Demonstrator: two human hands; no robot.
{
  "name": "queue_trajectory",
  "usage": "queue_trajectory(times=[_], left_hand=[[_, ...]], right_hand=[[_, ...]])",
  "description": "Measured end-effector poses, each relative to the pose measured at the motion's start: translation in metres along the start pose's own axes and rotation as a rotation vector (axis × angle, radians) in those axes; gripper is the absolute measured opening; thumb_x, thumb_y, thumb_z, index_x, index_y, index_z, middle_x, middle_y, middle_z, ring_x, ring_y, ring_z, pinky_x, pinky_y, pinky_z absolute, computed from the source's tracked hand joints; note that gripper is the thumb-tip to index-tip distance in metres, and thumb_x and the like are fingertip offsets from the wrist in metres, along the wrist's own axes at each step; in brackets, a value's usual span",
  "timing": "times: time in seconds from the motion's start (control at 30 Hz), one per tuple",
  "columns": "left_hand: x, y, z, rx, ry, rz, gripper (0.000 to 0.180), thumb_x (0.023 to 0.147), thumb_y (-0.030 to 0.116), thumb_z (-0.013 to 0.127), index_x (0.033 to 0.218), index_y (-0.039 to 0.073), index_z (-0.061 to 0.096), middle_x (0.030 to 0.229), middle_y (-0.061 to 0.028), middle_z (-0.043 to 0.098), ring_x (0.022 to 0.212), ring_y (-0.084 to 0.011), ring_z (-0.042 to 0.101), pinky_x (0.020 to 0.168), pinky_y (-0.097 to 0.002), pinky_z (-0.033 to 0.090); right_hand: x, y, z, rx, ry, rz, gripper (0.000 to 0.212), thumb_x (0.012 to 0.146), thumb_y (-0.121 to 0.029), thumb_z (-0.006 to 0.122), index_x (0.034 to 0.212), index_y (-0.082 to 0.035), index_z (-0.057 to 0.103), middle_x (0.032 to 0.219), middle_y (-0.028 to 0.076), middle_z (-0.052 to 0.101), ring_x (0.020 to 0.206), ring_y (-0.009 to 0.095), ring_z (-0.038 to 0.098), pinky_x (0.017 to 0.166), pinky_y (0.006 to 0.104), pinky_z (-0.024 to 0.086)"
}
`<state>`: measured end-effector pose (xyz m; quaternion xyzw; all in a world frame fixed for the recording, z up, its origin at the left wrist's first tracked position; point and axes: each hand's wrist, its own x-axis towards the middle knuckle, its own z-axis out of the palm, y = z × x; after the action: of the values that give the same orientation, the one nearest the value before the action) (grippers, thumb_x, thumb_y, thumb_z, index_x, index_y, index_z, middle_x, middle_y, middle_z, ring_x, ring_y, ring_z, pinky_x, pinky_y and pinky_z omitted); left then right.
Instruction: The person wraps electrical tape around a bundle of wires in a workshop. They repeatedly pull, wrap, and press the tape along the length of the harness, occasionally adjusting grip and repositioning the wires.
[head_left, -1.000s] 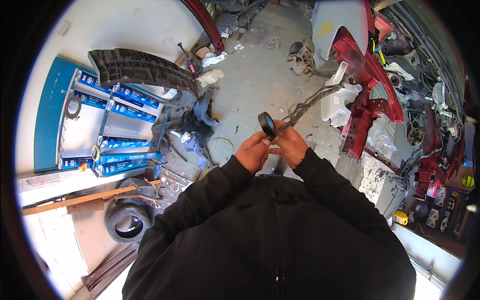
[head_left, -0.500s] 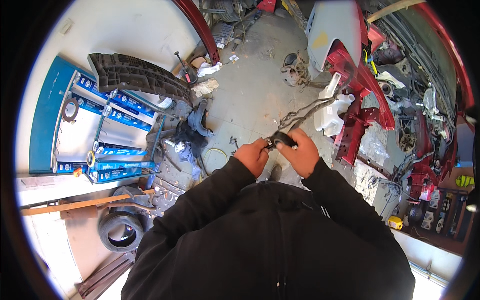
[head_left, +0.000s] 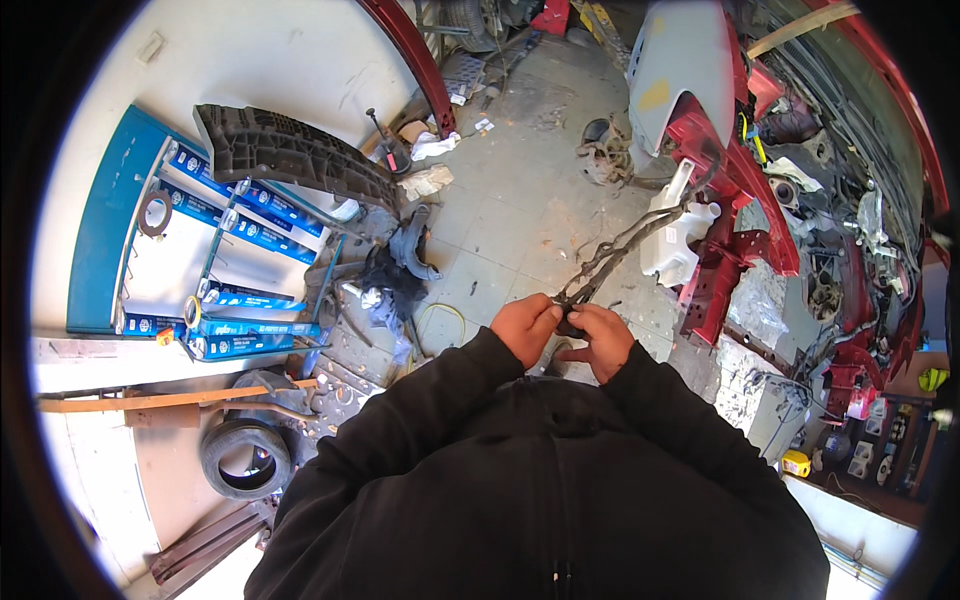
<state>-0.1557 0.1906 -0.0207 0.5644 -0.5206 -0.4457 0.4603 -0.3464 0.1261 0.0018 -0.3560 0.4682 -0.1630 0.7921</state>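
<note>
Tape roll gone; wire bundle (head_left: 610, 262) unmoved.

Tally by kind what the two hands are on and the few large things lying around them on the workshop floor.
Hands: 2, left hand and right hand
Wire bundle: 1, wire bundle, held by both hands
Tyres: 1, tyre
Black bumper pieces: 1, bumper
Blue racks: 1, rack
White tanks: 1, tank
Total: 7

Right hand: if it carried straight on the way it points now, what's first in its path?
The right hand points left, toward the left hand. It would first meet the dark wiring bundle both hands grip, then the left hand just beyond. Depth is unclear, but they look nearly touching.
</note>
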Motion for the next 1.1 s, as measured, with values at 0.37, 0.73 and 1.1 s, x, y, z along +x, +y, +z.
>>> queue_trajectory(times=[0.37, 0.73, 1.1], left_hand=[[-0.006, 0.033, -0.014, -0.731, -0.278, -0.520, 0.024, 0.113, 0.024, 0.055, 0.102, 0.006, 0.066, 0.070, 0.0049, 0.048, 0.055, -0.0071, 0.039, 0.051, -0.0269, 0.033], [-0.005, 0.010, -0.006, -0.524, -0.087, -0.470, 0.026, 0.111, 0.022, 0.057, 0.128, 0.005, 0.065, 0.073, 0.0006, 0.057, 0.064, -0.0109, 0.053, 0.059, -0.0289, 0.045], [0.012, -0.014, 0.000, 0.316, -0.077, -0.092, 0.024, 0.107, 0.018, 0.051, 0.106, -0.001, 0.068, 0.090, -0.0145, 0.075, 0.071, -0.0226, 0.067, 0.071, -0.0375, 0.056]], right_hand=[[0.029, 0.002, -0.024, 0.142, -0.332, -0.209, 0.038, 0.106, -0.010, 0.068, 0.141, 0.001, 0.059, 0.133, 0.013, 0.070, 0.114, 0.025, 0.070, 0.101, 0.0429, 0.058], [-0.009, -0.024, 0.001, -0.479, 0.065, -0.293, 0.031, 0.098, -0.014, 0.071, 0.127, -0.003, 0.065, 0.129, 0.010, 0.069, 0.104, 0.019, 0.067, 0.090, 0.0377, 0.055], [0.019, -0.041, 0.011, -0.892, 0.280, -0.647, 0.031, 0.093, -0.025, 0.077, 0.095, 0.002, 0.063, 0.095, 0.021, 0.064, 0.088, 0.040, 0.063, 0.079, 0.0461, 0.052]])
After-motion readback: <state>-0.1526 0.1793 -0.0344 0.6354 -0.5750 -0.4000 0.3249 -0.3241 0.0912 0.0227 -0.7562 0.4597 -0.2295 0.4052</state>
